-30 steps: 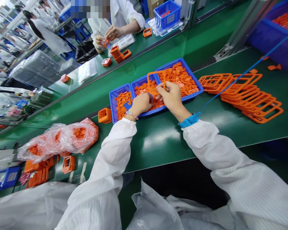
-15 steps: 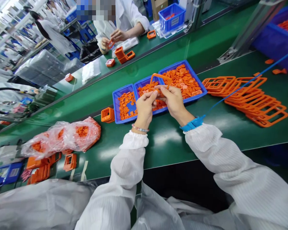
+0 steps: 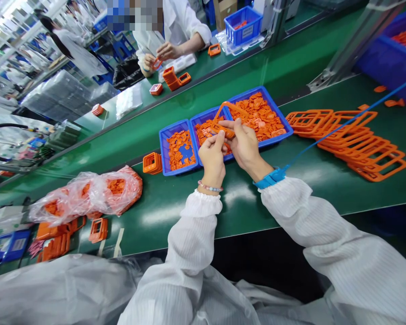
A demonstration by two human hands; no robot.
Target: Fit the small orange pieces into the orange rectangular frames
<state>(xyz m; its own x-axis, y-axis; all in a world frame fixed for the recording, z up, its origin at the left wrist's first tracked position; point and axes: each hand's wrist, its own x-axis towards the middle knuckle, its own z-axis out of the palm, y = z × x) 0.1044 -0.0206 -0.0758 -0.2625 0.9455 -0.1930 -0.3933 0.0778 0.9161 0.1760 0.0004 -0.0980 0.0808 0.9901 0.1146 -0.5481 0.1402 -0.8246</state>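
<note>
Between my two hands an orange plastic frame (image 3: 238, 108) is held up over the blue bins, tilted. My left hand (image 3: 214, 151) pinches its near edge with thumb and fingers. On the right side of that edge, my right hand (image 3: 242, 141) grips the frame, fingers closed round it. Whether a small part is also between the fingers is hidden. Beneath and behind the hands are the middle blue bin (image 3: 193, 123) and the right blue bin (image 3: 288, 128), both with small orange pieces. The left blue bin (image 3: 162, 151) holds fewer such pieces.
Orange frames (image 3: 362, 140) lie fanned out at right, crossed by a blue cord (image 3: 338, 121) from my right wrist. Stacked frames (image 3: 152, 163) stand left of the bins. A plastic bag of orange parts (image 3: 98, 192) lies farther left. A co-worker (image 3: 169, 49) sits across the line.
My left hand has shifted right, closer to my right hand, along the frame's near edge. The frame has tilted and moved slightly right. The bins stay where they were.
</note>
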